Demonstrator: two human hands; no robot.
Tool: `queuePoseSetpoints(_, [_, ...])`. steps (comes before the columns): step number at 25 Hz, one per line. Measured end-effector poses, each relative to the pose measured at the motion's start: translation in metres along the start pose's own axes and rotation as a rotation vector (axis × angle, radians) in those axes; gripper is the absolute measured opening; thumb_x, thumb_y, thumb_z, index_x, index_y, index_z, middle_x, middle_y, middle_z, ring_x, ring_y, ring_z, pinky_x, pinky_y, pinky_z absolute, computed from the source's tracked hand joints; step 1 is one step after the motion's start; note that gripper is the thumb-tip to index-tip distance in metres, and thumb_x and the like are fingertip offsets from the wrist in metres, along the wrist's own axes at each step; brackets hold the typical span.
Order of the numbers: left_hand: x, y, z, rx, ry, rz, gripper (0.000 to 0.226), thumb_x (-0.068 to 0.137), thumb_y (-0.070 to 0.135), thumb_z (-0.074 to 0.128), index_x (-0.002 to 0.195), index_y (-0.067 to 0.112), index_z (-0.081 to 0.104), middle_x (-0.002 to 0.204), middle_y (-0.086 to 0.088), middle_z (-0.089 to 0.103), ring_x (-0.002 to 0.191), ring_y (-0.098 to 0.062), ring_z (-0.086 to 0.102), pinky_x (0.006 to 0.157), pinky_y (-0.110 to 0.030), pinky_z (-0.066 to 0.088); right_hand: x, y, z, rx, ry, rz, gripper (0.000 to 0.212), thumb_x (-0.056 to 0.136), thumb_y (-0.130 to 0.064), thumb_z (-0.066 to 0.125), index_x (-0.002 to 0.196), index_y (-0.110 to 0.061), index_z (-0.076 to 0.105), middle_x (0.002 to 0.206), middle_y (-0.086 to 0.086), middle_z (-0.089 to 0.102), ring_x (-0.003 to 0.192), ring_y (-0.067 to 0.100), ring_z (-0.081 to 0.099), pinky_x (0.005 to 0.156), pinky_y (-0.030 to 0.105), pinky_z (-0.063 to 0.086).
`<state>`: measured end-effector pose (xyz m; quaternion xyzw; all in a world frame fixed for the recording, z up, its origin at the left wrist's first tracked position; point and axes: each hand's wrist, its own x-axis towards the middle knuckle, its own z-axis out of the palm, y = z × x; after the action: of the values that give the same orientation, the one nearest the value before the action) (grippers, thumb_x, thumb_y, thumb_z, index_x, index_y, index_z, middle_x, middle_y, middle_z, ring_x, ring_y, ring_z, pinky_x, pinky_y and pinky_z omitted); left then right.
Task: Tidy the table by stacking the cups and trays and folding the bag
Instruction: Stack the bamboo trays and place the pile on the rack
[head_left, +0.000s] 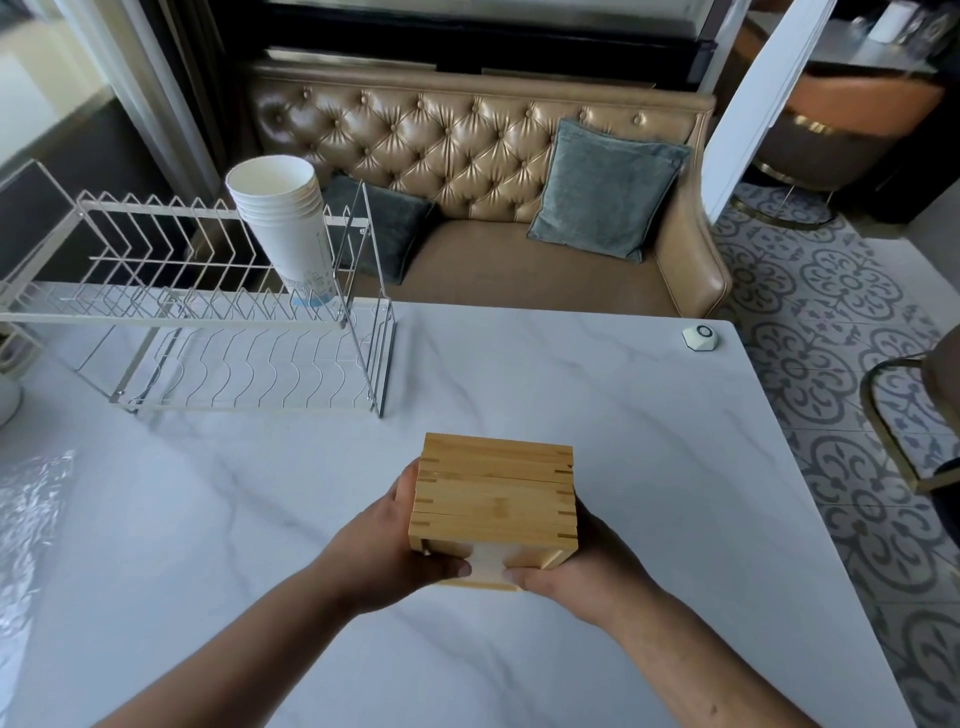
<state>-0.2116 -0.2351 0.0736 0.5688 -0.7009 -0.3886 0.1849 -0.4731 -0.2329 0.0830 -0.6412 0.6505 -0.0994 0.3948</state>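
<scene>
A stack of several small bamboo trays is held just above the marble table, tilted toward me, with something white showing in its near opening. My left hand grips its left side, thumb on the near edge. My right hand grips the right side, thumb at the near edge too. A stack of several white paper cups stands on the upper shelf of the wire dish rack at the back left. A crinkled clear plastic bag lies at the table's left edge.
A small white hexagonal call button sits near the table's far right corner. Behind the table is a tufted tan sofa with grey cushions. A chair with a gold frame stands at the right on the patterned tile floor.
</scene>
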Motion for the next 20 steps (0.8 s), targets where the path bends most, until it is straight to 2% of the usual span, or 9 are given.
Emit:
queuePoseSetpoints(2, [-0.0003,-0.0032,0.0016,-0.031,-0.004,-0.017,0.096,0.059,0.055,0.086,0.143,0.042,0.043,0.131,0.045,0.036,0.118,0.014,0.05,0.091,-0.026,0.053,-0.0019,0.003,0.0047,0.011,0.002,0.015,0.084,0.052,-0.057,0.085,0.126,-0.052,0.045,0.105,-0.041,0.062,0.094,-0.01,0.061,0.082,0.03,0.058])
queuePoseSetpoints(5, [-0.0015,-0.0049,0.0028,-0.031,-0.017,-0.008,0.097,0.061,0.053,0.087,0.145,0.041,0.041,0.132,0.044,0.038,0.119,0.013,0.05,0.088,-0.018,0.049,-0.0034,0.0043,0.009,0.015,0.008,0.032,0.082,0.055,-0.055,0.085,0.127,-0.051,0.045,0.104,-0.039,0.062,0.096,-0.008,0.062,0.083,0.031,0.058])
queuePoseSetpoints(10, [-0.0008,-0.0045,0.0013,-0.026,-0.03,-0.044,0.098,0.059,0.056,0.085,0.145,0.042,0.039,0.132,0.04,0.041,0.117,0.01,0.053,0.093,-0.032,0.054,-0.0014,0.0028,0.0081,-0.018,-0.002,0.026,0.079,0.057,-0.056,0.084,0.126,-0.051,0.044,0.108,-0.034,0.063,0.098,-0.004,0.063,0.084,0.031,0.057])
queuePoseSetpoints(15, [-0.0024,-0.0032,0.0011,-0.019,-0.035,-0.039,0.099,0.059,0.059,0.083,0.146,0.04,0.04,0.129,0.046,0.037,0.114,0.016,0.05,0.092,-0.032,0.054,-0.0028,0.0035,0.0073,-0.022,0.003,0.021,0.08,0.057,-0.056,0.085,0.126,-0.05,0.043,0.108,-0.033,0.063,0.097,-0.002,0.063,0.084,0.033,0.058])
queuePoseSetpoints(20, [-0.004,0.0001,0.0001,-0.016,-0.031,-0.052,0.099,0.058,0.056,0.084,0.145,0.044,0.039,0.129,0.045,0.04,0.112,0.014,0.053,0.088,-0.03,0.056,-0.0049,0.0043,0.0097,0.01,0.012,0.022,0.082,0.056,-0.056,0.084,0.127,-0.052,0.043,0.105,-0.036,0.062,0.096,-0.004,0.063,0.083,0.034,0.059])
